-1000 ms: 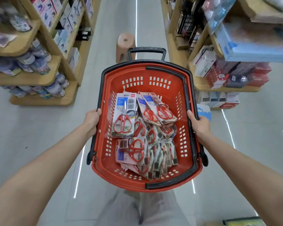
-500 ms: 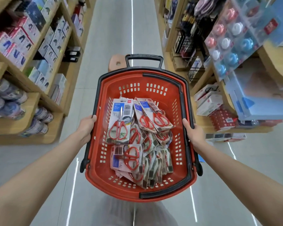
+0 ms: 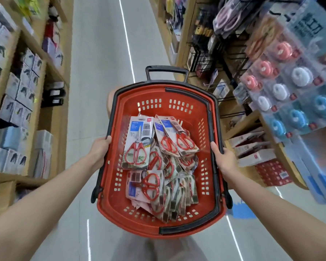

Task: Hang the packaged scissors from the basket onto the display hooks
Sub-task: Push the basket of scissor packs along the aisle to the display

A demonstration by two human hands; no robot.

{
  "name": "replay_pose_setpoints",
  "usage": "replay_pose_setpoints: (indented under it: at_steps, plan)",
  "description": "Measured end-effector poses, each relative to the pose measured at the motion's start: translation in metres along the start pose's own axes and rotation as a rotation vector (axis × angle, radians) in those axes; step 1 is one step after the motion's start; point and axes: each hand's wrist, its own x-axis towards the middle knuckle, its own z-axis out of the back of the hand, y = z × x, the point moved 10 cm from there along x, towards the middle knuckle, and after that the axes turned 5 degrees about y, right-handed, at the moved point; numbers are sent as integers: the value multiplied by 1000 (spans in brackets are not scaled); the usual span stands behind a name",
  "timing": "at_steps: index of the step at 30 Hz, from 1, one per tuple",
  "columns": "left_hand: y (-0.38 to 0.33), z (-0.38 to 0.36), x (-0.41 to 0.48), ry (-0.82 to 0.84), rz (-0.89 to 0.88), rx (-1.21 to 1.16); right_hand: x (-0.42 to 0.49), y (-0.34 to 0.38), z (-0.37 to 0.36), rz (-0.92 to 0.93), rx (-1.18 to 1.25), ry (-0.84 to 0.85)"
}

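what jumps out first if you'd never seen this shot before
The red basket fills the centre, piled with packaged scissors that have red handles. The left hand and right hand grip its two sides in a shop aisle. At upper right hang clear packs of round pink, white and blue items.

Red plastic basket (image 3: 158, 93), black rim and pull handle, slotted walls, holding a heap of packaged scissors (image 3: 137, 146), red-handled, several flat on top, others stacked on edge
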Motion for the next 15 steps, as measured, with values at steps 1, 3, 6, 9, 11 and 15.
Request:
replay_pose_setpoints:
  at_steps: [1, 3, 6, 9, 11, 15]
  plan:
    - [-15, -3, 15, 12, -3, 11, 13, 9, -4, -2, 3, 4]
    - [-49, -9, 46, 35, -16, 36, 43, 27, -8, -20, 14, -25]
    - [-91, -17, 88, 31, -34, 53, 88, 55, -18, -31, 37, -21]
    - [-123, -24, 132, 17, -21, 74, 144, 78, -28, -15, 44, -19]
    - [-141, -30, 164, 24, -11, 64, 175, 92, -33, -36, 27, 7]
    - [-174, -40, 223, 21, 2, 53, 214, 139, -39, -67, 10, 20]
